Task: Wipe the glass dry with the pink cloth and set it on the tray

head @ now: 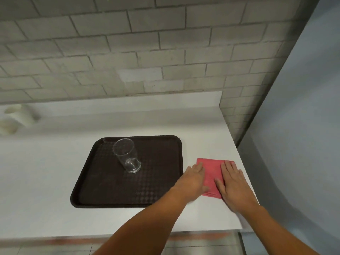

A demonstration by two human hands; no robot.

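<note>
Pink folded cloth point(211, 174) lies flat on the white countertop point(46, 181) near its right edge, pinned under both of the person's bare hands. Left hand point(193, 183) rests palm down on the cloth's left side, fingers straight and together, gripping nothing. Right hand point(234, 184) lies flat on the cloth's right side in the same way, fingers spread a little and pointing away from the person, thumb reaching inward across the fabric; it too closes on nothing. Between the two hands a strip of pink shows, and the stacked folded edges are visible at the near side. Just to the left of the cloth sits a dark brown square plastic tray point(110, 196) with rounded corners and a textured surface. Clear drinking glass point(127, 155) stands upright on that tray, toward its far half, mouth up, well apart from either hand. Behind the counter rises a grey tiled wall point(147, 43), and blurred pale cups point(16, 118) sit at the far left.
</note>
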